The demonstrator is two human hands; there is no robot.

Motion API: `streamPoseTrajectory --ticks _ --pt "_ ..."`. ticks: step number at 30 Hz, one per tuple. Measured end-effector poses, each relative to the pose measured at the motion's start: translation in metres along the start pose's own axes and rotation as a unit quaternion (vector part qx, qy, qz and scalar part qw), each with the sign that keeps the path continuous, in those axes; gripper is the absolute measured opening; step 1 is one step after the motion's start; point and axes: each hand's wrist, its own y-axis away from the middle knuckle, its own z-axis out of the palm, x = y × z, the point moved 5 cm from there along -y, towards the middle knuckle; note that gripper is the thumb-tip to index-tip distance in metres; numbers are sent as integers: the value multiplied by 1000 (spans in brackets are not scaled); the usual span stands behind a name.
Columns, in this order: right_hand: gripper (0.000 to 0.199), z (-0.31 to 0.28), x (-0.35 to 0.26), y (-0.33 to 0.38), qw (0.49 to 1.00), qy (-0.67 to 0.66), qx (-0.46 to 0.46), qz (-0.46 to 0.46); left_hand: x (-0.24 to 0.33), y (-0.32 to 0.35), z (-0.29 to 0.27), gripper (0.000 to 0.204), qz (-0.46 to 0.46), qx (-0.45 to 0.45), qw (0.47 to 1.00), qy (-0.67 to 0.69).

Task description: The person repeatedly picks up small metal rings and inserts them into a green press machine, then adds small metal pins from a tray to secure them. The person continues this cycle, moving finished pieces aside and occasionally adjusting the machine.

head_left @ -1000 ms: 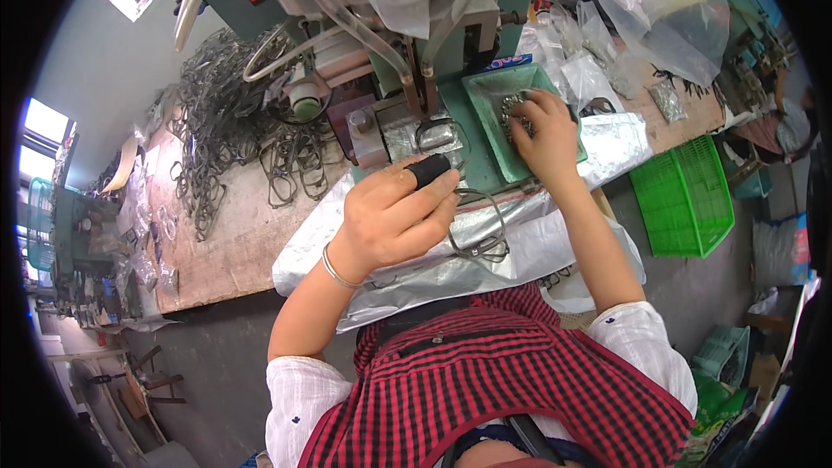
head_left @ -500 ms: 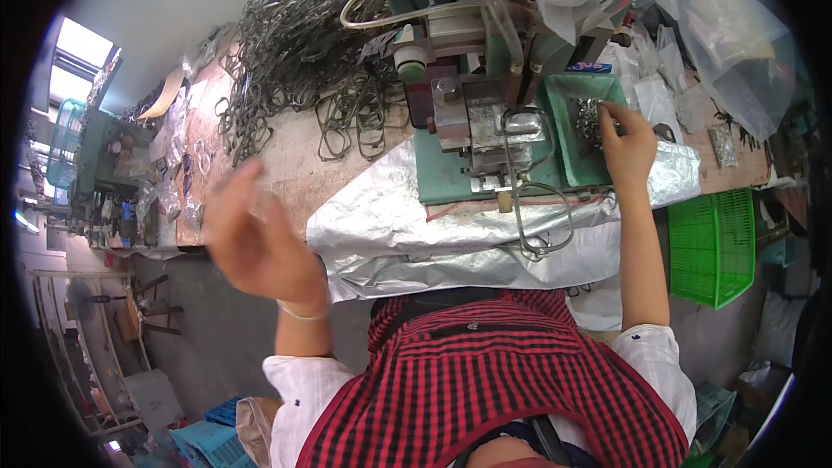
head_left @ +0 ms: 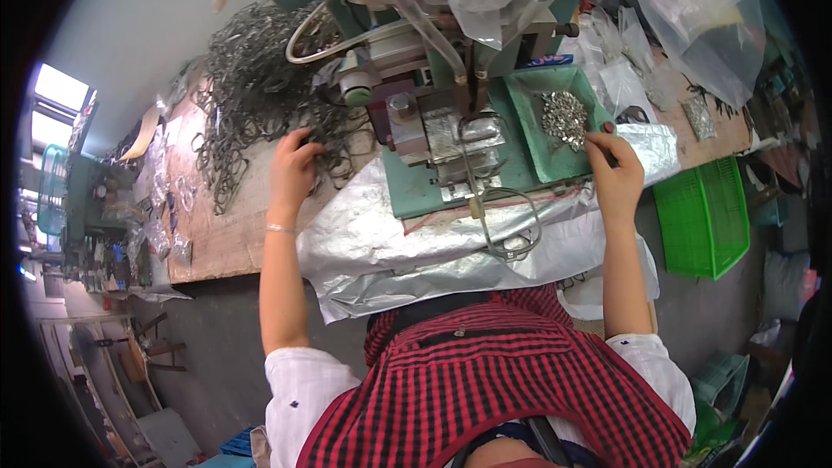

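Note:
My left hand [head_left: 293,172] is over the table, its thumb and forefinger apart at the near edge of a heap of dark wire eyeglass frames [head_left: 269,61]. No frame shows in its grasp. My right hand [head_left: 617,172] is at the near right rim of a green tray [head_left: 542,165], fingertips pinched together; anything between them is too small to make out. Small shiny metal parts [head_left: 565,119] lie piled in that tray. Between my hands stands a green bench machine [head_left: 412,186]. One wire eyeglass frame [head_left: 511,253] sits at its fixture and hangs over the front edge.
Silver foil sheeting [head_left: 364,251] covers the table's front edge. A green plastic crate [head_left: 706,221] stands low at the right. Clear plastic bags [head_left: 698,26] lie at the back right, and a pale hose [head_left: 299,43] loops beside the machine.
My left hand has moved forward and right to the heap of frames. My right hand has drawn back from the metal parts to the tray's rim. The view has shifted.

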Motion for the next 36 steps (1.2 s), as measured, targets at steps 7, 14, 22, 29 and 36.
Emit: streamPoseTrajectory --ticks 7,14,22,29,36 --pt "16 7 -87 -11 987 -118 -108 -28 30 -9 -64 22 -60 187 978 -75" --pt "38 90 -135 -33 946 -285 -156 -20 45 21 -1 16 -295 265 817 420" --pt "48 91 -139 -30 908 -373 -181 57 168 -52 -113 13 22 323 731 600" --pt "45 71 -168 -4 944 -301 -130 -26 194 -81 -124 14 79 338 715 607" --pt "28 53 -36 -39 952 249 -31 -174 256 -56 -89 25 324 187 884 282"
